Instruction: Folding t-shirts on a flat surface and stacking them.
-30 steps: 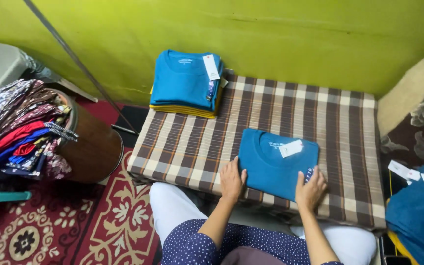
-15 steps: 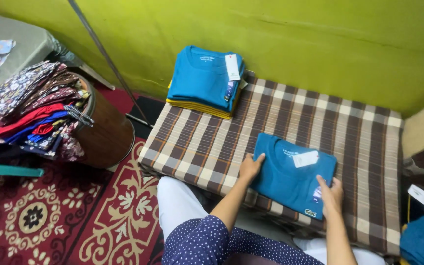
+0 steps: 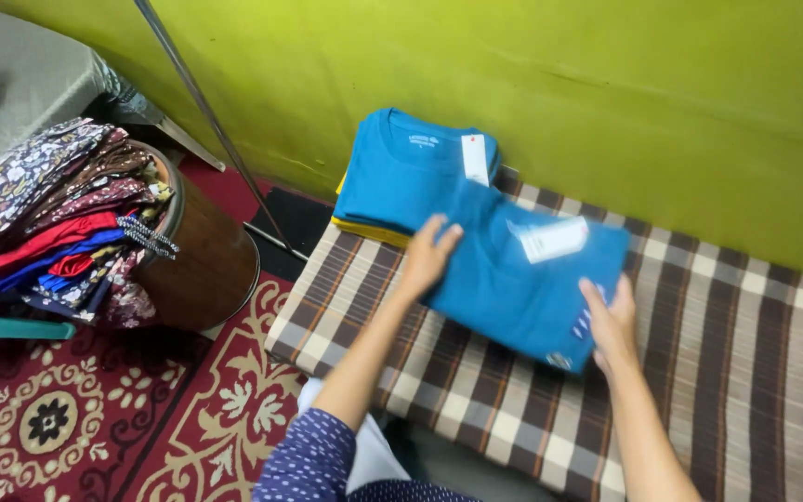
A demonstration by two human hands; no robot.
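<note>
While both hands, left hand (image 3: 427, 256) and right hand (image 3: 612, 325), clasp its side edges, folded blue t-shirt (image 3: 522, 279) reads soft, light (floppy if pinched one-sided)

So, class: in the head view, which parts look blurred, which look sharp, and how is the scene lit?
Head view: the folded blue shirt held by the left hand and right hand is smeared by motion blur, its white tag unreadable; the checked cushion and patterned red rug look sharper. Lighting is soft and even on the green wall, with no glare and only faint shadows.
</note>
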